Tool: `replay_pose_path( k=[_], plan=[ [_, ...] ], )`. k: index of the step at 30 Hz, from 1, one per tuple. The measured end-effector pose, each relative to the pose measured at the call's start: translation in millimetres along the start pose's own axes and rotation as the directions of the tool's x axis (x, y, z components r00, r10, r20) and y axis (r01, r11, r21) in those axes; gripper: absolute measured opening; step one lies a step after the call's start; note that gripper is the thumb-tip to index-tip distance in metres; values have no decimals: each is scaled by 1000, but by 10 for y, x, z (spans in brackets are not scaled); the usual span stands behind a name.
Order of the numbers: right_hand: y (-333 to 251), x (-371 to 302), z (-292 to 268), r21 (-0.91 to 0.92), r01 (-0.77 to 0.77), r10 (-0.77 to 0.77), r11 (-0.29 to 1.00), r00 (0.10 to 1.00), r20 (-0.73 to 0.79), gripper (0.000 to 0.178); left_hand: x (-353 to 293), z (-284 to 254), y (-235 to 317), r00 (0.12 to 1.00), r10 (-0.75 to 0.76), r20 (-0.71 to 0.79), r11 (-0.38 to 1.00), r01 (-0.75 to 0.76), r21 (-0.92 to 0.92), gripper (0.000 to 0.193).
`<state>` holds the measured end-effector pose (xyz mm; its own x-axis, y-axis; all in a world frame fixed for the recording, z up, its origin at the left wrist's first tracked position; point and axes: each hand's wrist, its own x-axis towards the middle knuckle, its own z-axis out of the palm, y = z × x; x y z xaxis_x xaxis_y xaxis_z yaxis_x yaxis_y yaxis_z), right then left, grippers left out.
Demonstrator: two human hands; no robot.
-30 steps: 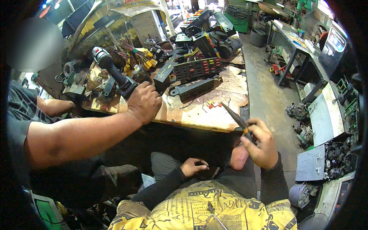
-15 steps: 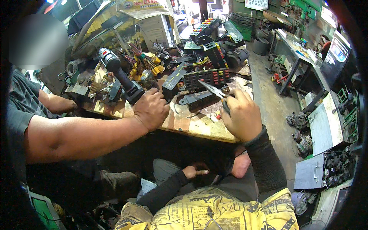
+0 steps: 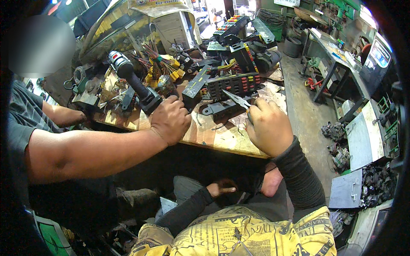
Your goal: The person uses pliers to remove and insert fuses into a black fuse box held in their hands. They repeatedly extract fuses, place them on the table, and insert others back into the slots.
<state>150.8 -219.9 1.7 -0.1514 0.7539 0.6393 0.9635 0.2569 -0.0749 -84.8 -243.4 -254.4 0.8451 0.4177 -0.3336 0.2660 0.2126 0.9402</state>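
My right hand is closed around long-nose pliers above the front of the wooden workbench. The jaws point left and away, just in front of a black fuse box with rows of red fuses. Beneath the jaws lies a dark part with a flat grey tab. My left hand hangs over my lap, below the bench edge, thumb stretched out and fingers loosely bent, with nothing visible in it. Its fingertips are partly in shadow.
At my left a co-worker's hand rests at the bench edge beside a cordless drill. Wire bundles with yellow connectors and more fuse boxes crowd the bench. A metal side table stands at the right.
The view has shifted slightly. My right hand still holds the pliers near the fuse box, their handles now more covered by my fingers. The co-worker's hand stays beside the drill.
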Motion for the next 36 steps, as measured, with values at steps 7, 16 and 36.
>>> replay_pose_path(
  k=[7, 16, 36],
  plan=[
    [-62, -127, -5, 23, -55, 53, 998, 996, 77, 15, -26, 0, 90, 1000, -6, -10, 994, 7, 111, 33],
    [351, -423, -205, 369, -350, 351, 861, 934, 65, 20, -15, -9, 38, 994, -112, 17, 991, 111, 69, 40],
    [19, -747, -205, 295, -139, 122, 945, 990, 78, 17, -7, -7, 53, 994, -110, 24, 991, 108, 80, 37]
  ],
)
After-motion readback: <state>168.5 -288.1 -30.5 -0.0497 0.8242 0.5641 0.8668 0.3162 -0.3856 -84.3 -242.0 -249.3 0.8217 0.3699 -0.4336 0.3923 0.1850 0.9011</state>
